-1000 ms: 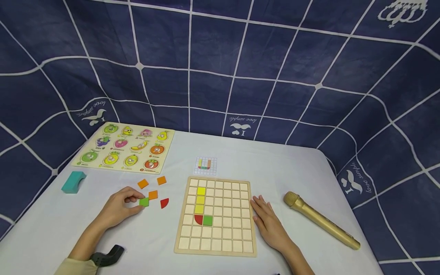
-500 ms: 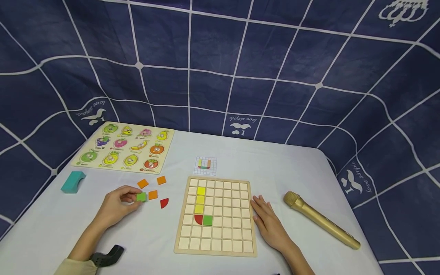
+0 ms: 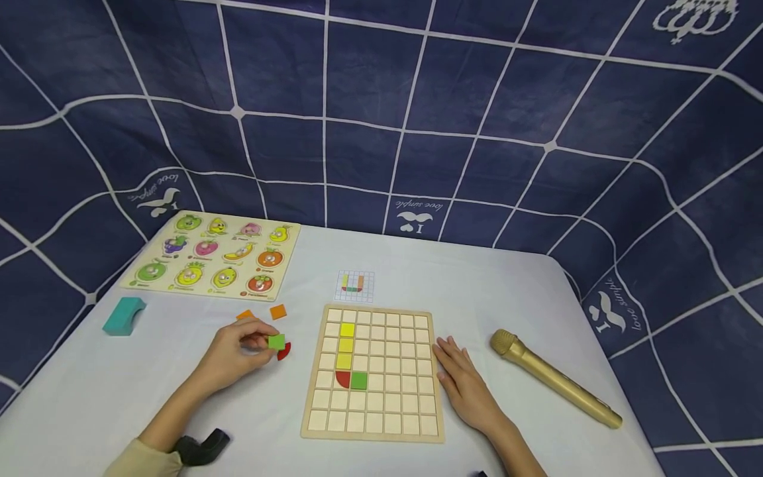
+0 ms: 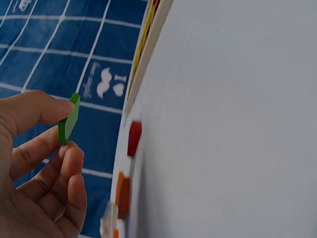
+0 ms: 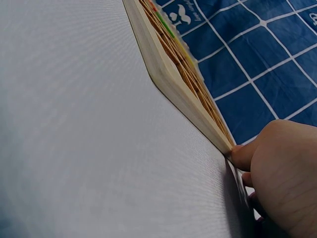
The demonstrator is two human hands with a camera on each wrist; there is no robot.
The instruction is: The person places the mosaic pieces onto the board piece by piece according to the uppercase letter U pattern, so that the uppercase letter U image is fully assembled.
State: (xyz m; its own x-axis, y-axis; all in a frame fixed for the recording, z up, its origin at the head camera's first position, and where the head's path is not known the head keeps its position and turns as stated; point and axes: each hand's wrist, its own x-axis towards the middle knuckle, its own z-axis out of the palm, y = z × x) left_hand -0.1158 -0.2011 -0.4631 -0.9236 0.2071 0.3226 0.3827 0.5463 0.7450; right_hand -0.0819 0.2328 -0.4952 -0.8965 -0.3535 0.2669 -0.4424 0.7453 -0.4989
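Note:
Between thumb and fingers, my left hand (image 3: 237,351) pinches a green square tile (image 3: 277,342), raised off the table as the left wrist view shows. Behind the tile lies a red quarter-circle tile (image 3: 284,352), partly covered. Orange square tiles (image 3: 278,311) lie beyond that hand, one partly hidden by it. My right hand (image 3: 467,387) rests with straight fingers against the right edge of the wooden grid board (image 3: 381,427). Set in the board are a column of yellow tiles (image 3: 346,345), a red quarter-circle piece (image 3: 342,379) and a green square piece (image 3: 359,381).
Behind the board lies a small pattern card (image 3: 355,286) showing a U shape. A fruit puzzle board (image 3: 208,258) is at the back left, near a teal arch block (image 3: 124,316). A gold microphone (image 3: 554,377) lies at the right.
My left hand first drew the green tile slightly back from the orange ones, then lifted it and carried it right, over toward the red quarter-circle. The right hand stays at the board's edge.

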